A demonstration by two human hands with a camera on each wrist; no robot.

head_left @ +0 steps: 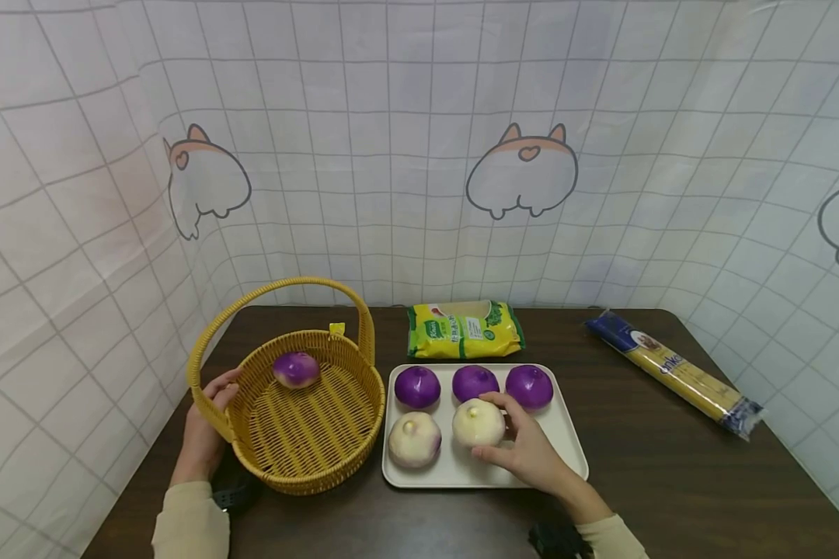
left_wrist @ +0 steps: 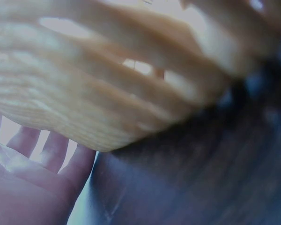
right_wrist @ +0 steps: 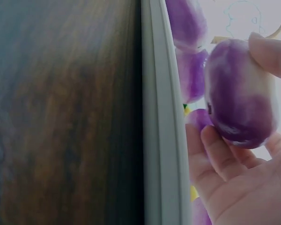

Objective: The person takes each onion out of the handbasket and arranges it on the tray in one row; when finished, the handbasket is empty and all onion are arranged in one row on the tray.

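Pinching a pale turnip [head_left: 478, 424] between thumb and fingers, the right hand [head_left: 524, 452] is over the front half of the white tray [head_left: 569, 460]. A smooth, rounded body offers nothing to hook, which is probably why the thumb takes one side and the fingers the other. The right wrist view shows the purple patch on the turnip's flank.

Left of the tray, just beside it, the wicker basket [head_left: 308, 483] sits on the dark desk [head_left: 678, 497], its handle raised. The left hand [head_left: 206, 425] is at the basket's side away from the tray, its fingers parted and fairly straight against the outside, likely to steady it. That wrist view is blurred and hides the fingertips, so how firmly they press I cannot tell. Inside, a purple-topped turnip [head_left: 296, 370] lies towards the back.

Along the tray's rear edge three purple turnips [head_left: 417, 387] form a row, with a whitish turnip [head_left: 415, 440] at its front left; the raised rim would keep such round things from rolling off. A yellow-green packet [head_left: 433, 335] lies behind the tray, and a long pasta packet [head_left: 671, 373] slants well to its right, both out of the hands' way.
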